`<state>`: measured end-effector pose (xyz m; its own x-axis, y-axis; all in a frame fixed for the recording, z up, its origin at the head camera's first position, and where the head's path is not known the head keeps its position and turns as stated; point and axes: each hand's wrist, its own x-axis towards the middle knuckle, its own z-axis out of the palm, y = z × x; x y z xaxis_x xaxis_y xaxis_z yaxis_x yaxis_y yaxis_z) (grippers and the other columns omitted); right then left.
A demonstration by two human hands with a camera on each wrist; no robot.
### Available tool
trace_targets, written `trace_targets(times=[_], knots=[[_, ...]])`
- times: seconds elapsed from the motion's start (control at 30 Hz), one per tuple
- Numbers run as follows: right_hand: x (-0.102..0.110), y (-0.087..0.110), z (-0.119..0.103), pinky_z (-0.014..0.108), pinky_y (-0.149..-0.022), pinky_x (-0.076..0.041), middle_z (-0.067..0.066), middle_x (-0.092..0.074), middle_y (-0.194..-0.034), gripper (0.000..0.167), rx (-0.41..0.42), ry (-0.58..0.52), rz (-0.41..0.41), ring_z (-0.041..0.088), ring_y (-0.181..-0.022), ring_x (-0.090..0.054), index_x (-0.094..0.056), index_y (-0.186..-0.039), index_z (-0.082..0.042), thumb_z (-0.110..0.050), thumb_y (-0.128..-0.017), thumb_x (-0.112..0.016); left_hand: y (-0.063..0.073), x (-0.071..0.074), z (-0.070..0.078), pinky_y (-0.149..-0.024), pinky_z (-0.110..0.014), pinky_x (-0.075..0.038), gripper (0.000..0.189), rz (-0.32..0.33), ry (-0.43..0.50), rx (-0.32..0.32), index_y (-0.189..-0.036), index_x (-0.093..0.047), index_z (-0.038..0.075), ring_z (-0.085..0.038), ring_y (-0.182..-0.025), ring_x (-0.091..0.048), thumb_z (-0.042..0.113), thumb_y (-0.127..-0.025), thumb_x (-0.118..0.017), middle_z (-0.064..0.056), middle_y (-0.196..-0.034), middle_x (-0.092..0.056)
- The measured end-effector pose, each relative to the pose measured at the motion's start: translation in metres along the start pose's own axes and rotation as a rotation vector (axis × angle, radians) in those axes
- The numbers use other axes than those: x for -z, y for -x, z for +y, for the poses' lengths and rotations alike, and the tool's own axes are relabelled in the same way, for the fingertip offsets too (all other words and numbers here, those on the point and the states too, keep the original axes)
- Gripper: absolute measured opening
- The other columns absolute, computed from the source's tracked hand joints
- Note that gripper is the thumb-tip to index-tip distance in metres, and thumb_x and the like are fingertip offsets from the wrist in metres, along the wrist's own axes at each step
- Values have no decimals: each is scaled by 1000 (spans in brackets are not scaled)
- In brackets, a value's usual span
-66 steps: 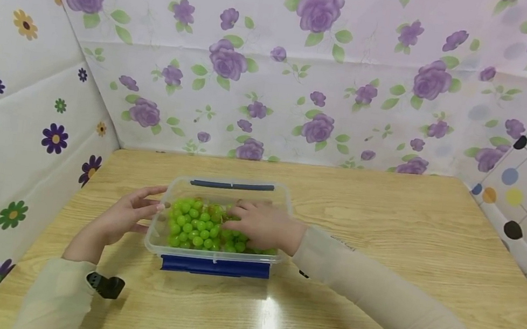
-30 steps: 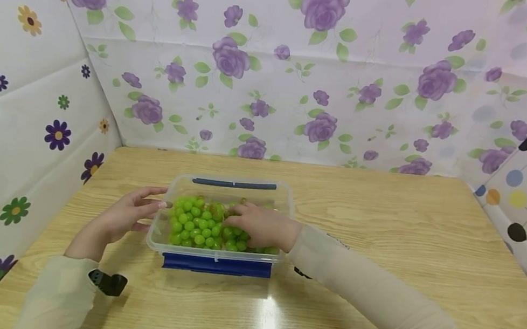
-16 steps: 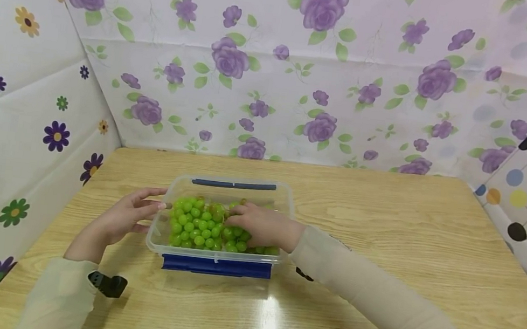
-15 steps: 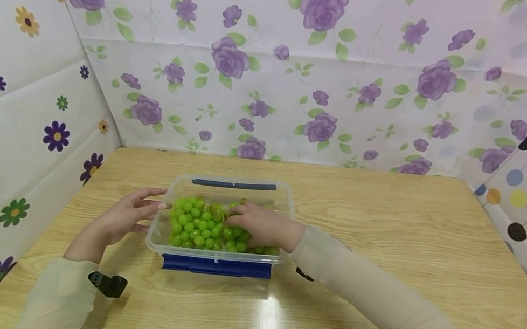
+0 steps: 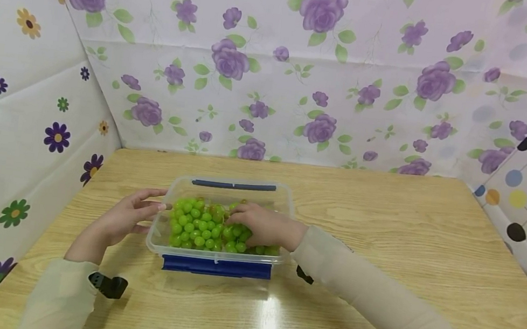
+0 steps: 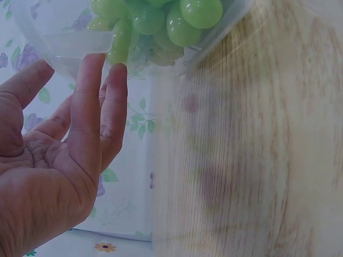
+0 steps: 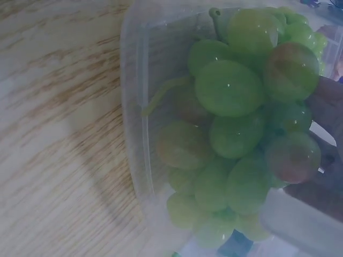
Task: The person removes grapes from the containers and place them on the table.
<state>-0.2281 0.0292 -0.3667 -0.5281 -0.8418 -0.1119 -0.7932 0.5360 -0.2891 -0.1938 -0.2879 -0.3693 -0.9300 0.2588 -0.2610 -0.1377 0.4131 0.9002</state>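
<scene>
A clear plastic box [image 5: 216, 255] with blue latches stands lidless on the table, with bunches of green grapes [image 5: 195, 227] inside. My left hand [image 5: 128, 214] is at the box's left side, thumb and fingers spread. In the left wrist view, the fingertips of the left hand [image 6: 69, 139] meet the clear wall below the grapes [image 6: 149, 20]. My right hand [image 5: 263, 227] reaches into the right half of the box, fingers bent round a bunch of grapes [image 5: 235, 237]. The right wrist view has that bunch [image 7: 230, 88] seen through the wall, with dark fingers [image 7: 327, 112] behind it.
The wooden table [image 5: 373, 226] extends right of the box and in front of it. Flowered sheeting [image 5: 270, 105] hangs along the back edge, with patterned sheets at both sides. A black wrist camera [image 5: 108, 285] sits on the left sleeve.
Over the last two seconds my right fingers, at first spread over the grapes, have bent in closer round the bunch. The left hand and the box have stayed in place.
</scene>
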Motion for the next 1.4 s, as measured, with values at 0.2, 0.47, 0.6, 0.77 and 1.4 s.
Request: trace_targets(times=[0.2,0.47,0.6,0.77,1.4], knots=[[-1,1,0,32,-102,-43,9,-51,-135,56,9,-34,24,24,-125,-47,-57,-130,-10,-6,-78,-77,1,0,0,-93,-47,-49,67,-3,2,0,-152,-19,8,-43,-129,-39,39,-99,-48,-28,-146,-33],[-2,3,3,32,-103,-43,8,-52,-133,56,17,-66,51,23,-124,-48,-57,-130,-8,-7,-78,-77,1,-1,-1,-94,-49,-47,67,-3,0,2,-152,-19,8,-44,-130,-38,38,-100,-48,-28,-146,-34],[-1,4,3,33,-104,-42,7,-53,-132,54,13,-90,63,23,-124,-48,-58,-129,-8,-8,-78,-77,1,-1,0,-94,-48,-48,67,-1,-3,5,-152,-19,9,-42,-129,-40,39,-99,-48,-27,-146,-34],[1,5,2,34,-105,-41,7,-55,-130,53,14,-115,74,23,-123,-49,-58,-127,-7,-8,-78,-77,0,-1,2,-95,-49,-47,67,4,-15,9,-152,-20,10,-41,-129,-40,41,-99,-48,-27,-147,-34],[2,5,3,35,-105,-41,9,-57,-129,49,-4,-152,98,25,-123,-51,-58,-125,-4,-1,-79,-75,2,-3,4,-96,-51,-45,68,4,-7,29,-152,-18,11,-44,-132,-35,41,-99,-48,-26,-148,-32]])
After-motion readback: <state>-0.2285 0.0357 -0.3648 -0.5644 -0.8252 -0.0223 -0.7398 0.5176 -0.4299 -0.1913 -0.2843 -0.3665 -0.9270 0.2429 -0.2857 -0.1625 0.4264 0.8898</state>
